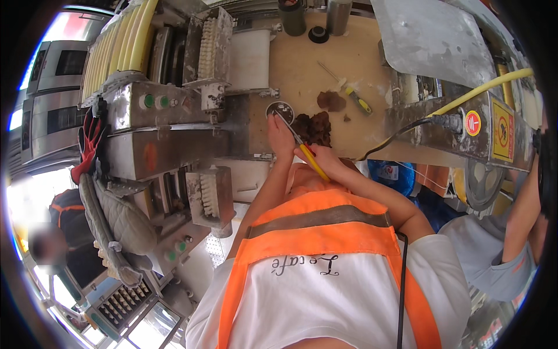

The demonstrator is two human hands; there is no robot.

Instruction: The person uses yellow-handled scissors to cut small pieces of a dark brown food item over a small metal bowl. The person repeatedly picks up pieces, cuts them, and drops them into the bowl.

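My left hand (280, 138) grips the near side of a small round metal tin (281, 107) on the tan worktop. Held in my closed right hand (323, 160) is a yellow-handled tool (314, 161) with a narrow metal blade, which slants up to the left into the tin. What the tin contains is too small to make out. Just right of the tin lies a dark brown crumbly lump (314, 126), close beyond my right hand. A flatter brown piece (331, 101) rests farther off, beside a yellow-green and black handled screwdriver (358, 101).
A dark cylinder (292, 17), a grey bottle (337, 17) and a black round lid (318, 34) stand at the far edge. Metal roller machinery (157, 151) borders the left side. On the right, a metal machine (465, 134) carries a yellow cable (482, 88). Another person's arm (523, 215) shows far right.
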